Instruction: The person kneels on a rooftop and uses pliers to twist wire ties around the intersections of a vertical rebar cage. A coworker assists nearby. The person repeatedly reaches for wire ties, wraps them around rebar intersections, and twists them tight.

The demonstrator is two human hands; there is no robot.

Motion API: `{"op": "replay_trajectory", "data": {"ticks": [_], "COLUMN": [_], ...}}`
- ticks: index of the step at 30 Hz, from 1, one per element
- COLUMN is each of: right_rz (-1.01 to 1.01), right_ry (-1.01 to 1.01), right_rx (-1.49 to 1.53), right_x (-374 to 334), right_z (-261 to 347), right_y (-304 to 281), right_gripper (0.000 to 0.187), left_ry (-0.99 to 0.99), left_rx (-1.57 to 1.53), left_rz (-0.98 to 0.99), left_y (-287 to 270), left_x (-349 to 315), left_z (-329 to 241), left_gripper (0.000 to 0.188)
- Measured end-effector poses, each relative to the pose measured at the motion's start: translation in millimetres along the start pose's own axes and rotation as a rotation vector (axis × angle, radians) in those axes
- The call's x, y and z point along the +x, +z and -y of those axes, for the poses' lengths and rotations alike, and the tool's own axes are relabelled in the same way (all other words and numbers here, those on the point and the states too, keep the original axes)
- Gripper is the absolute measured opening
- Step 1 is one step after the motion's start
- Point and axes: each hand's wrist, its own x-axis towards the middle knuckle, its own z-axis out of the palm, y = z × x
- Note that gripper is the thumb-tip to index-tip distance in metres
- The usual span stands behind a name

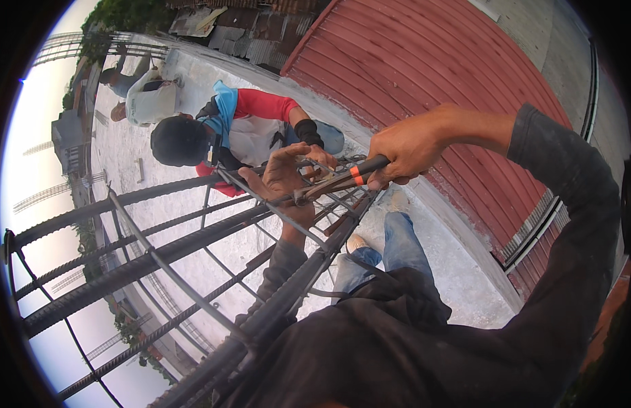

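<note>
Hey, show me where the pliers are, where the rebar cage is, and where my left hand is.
pliers [343, 178]: head view, on the dark handle near the orange band.
rebar cage [145, 262]: head view, on a thick ribbed bar at the middle.
left hand [285, 178]: head view, on the open palm behind the pliers.

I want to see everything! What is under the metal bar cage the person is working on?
Under the rebar cage you can see the grey concrete roof, the person's jeans and a shoe. The bars and dark sleeves hide the rest.
</note>
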Motion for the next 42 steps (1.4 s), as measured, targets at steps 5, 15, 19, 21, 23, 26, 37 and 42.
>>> {"op": "replay_trajectory", "data": {"ticks": [5, 15, 19, 21, 23, 26, 37, 42], "right_rz": [-0.461, 0.131, -0.011, -0.446, -0.829, -0.856, 0.284, -0.120], "right_ry": [-0.274, -0.138, -0.105, -0.176, -0.179, -0.119, 0.020, -0.183], "right_rx": [-0.316, 0.302, 0.326, -0.159, -0.630, -0.607, 0.670, 0.446], "right_x": [-2.9, -7.7, -23.8, -26.3, -26.7, -22.4, -1.8, -15.5], "right_z": [-8.8, -1.9, 6.0, 11.2, 16.1, 15.6, -8.7, -4.0], "right_y": [25.8, 12.0, 22.2, 42.9, 63.7, 71.9, 13.5, 41.9], "right_gripper": [0.048, 0.039, 0.048, 0.053, 0.054, 0.046, 0.027, 0.048], "left_ry": [-0.032, -0.027, -0.013, -0.016, -0.019, -0.016, -0.001, -0.002], "left_rx": [-0.022, -0.008, -0.049, -0.058, -0.045, 0.063, 0.056, 0.130], "left_rz": [0.018, 0.004, 0.029, 0.039, 0.032, -0.059, 0.036, 0.015], "left_y": [0.3, -9.5, -15.7, -16.3, -15.0, -10.0, 1.6, -6.8], "left_x": [-4.7, 2.0, 5.7, 6.0, 5.2, 4.3, 0.7, 4.8], "left_z": [-1.2, 3.7, 5.4, 5.8, 5.6, 4.1, -2.4, 0.7], "left_gripper": [0.111, 0.114, 0.114, 0.113, 0.113, 0.112, 0.113, 0.110]}}
